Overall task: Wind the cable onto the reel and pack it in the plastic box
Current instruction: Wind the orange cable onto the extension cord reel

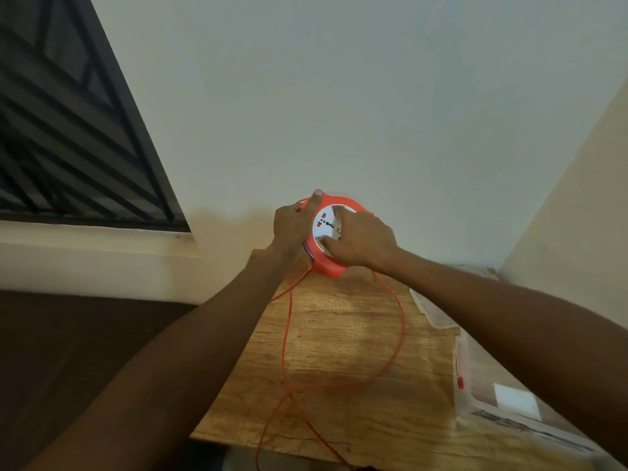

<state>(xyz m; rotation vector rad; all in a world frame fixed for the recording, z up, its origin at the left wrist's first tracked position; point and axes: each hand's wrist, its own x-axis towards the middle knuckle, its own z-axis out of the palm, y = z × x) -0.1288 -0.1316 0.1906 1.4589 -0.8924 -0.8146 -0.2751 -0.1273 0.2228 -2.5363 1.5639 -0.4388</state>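
Note:
An orange cable reel (334, 268) with a white socket face (326, 224) is held up above the far end of the wooden table (339, 351). My left hand (294, 229) grips its left rim, thumb over the top edge. My right hand (360, 239) lies on the white face with its fingers curled into the recesses. Loose orange cable (401, 321) hangs from the reel, loops across the tabletop and runs off the near edge. A clear plastic box (475, 396) with a red latch sits on the table at the right, partly hidden by my right forearm.
A clear lid or second tray (431, 311) lies at the table's back right. White walls stand close behind and to the right. A dark barred window (68, 124) is at upper left, with dark floor below it, left of the table.

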